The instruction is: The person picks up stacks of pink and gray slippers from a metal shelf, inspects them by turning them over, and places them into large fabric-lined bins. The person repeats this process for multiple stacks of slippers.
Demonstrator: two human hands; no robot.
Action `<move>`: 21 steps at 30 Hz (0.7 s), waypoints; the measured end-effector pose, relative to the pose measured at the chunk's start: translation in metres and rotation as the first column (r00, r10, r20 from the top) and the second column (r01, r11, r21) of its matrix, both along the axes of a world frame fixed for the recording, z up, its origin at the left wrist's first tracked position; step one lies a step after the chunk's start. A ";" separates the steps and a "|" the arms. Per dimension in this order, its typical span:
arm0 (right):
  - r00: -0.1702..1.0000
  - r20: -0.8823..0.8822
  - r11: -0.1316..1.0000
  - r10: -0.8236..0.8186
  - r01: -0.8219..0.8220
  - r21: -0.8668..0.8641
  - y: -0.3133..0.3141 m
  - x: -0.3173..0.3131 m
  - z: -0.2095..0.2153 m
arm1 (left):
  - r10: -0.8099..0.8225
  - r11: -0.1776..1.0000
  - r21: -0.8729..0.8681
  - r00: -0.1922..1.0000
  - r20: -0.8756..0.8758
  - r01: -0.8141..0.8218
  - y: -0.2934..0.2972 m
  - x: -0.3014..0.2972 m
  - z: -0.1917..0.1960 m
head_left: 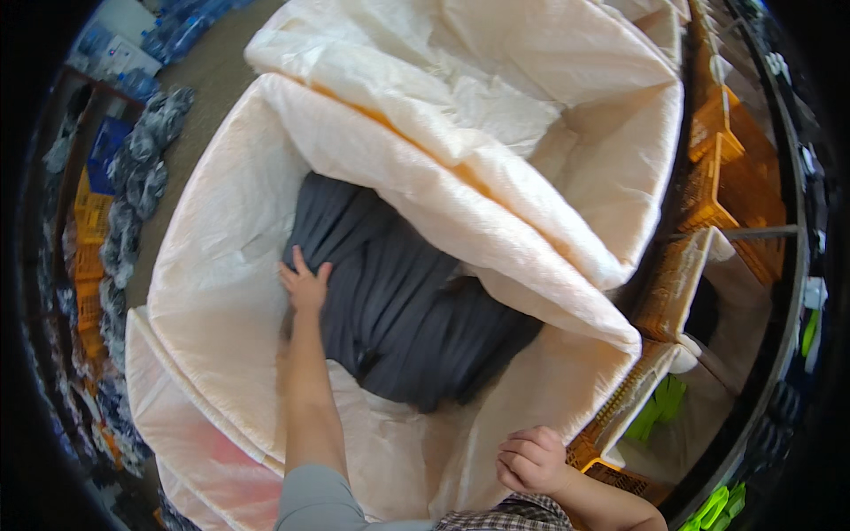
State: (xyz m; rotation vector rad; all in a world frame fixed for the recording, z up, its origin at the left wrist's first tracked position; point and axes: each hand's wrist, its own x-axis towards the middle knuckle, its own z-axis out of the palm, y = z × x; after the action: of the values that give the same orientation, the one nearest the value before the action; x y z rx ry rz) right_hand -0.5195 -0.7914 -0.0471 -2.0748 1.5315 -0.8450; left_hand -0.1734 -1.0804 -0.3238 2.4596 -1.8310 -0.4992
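Inside a large cream-white woven sack [221,292] lies a pile of dark grey cloth pieces [398,292], layered in long folds. My left hand [305,281] reaches down into the sack. Its fingers are spread and rest on the left edge of the dark cloth. At the sack's near right rim, my right hand [533,460] is curled into a loose fist, and no object shows in it. It is close to the rim and above the checked cloth at my waist.
A second white-lined sack [496,106] stands directly behind. Orange plastic crates [717,186] line the right side, one holding bright green cloth [657,409]. Dark plastic-wrapped bundles [137,177] lie along the left, with large blue water bottles [181,35] at the far left.
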 end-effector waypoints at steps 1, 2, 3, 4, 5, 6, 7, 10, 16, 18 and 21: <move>1.000 -0.013 1.000 0.012 -0.012 -0.007 0.004 -0.002 -0.001 | 0.051 0.994 0.096 0.999 0.019 -0.053 -0.003 -0.002 0.001; 1.000 -0.021 1.000 0.009 -0.010 -0.016 0.007 -0.003 -0.004 | 0.042 0.989 0.142 0.997 0.058 -0.050 -0.008 -0.002 0.004; 1.000 -0.029 1.000 0.003 -0.003 -0.006 0.012 -0.003 -0.006 | 0.022 0.985 0.170 0.998 0.065 -0.033 -0.014 0.001 0.011; 1.000 -0.008 1.000 0.002 -0.002 0.012 0.016 -0.004 -0.008 | -0.048 0.977 0.213 0.996 0.080 0.030 -0.020 0.005 0.020; 1.000 0.024 0.999 0.003 -0.003 -0.038 0.018 -0.005 -0.012 | -0.150 0.972 0.194 0.986 0.069 0.134 -0.023 0.004 0.031; 1.000 0.019 1.000 0.005 -0.004 -0.026 0.020 -0.005 -0.014 | -0.325 0.946 0.036 0.935 0.141 0.324 -0.020 0.004 0.044; 0.997 0.076 0.999 -0.004 0.007 -0.037 0.021 -0.009 -0.017 | -0.470 0.868 -0.168 0.882 0.023 0.467 -0.026 -0.011 0.053; 0.960 0.281 0.999 -0.016 0.028 -0.040 0.024 -0.016 -0.016 | -0.416 0.755 -0.568 0.909 -0.027 0.328 -0.006 -0.075 0.096; 0.903 0.303 0.947 -0.304 0.322 -0.010 0.150 -0.099 0.083 | -0.611 0.769 -0.571 0.592 -0.526 0.287 0.109 -0.192 0.277; 0.814 0.296 0.806 -0.500 0.562 -0.185 0.216 -0.144 0.128 | -0.674 0.722 -0.616 0.521 -0.524 0.315 0.147 -0.246 0.327; 0.482 0.219 0.438 -0.848 0.872 -0.221 0.341 -0.192 0.195 | -0.733 0.679 -0.623 0.398 -0.551 0.389 0.205 -0.318 0.369</move>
State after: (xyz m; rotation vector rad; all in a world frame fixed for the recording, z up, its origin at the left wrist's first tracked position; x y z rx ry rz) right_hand -0.7117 -0.4503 0.1483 -1.2285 2.6017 -1.5712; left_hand -0.4916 -0.8756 0.0452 0.9400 -1.9931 -0.9093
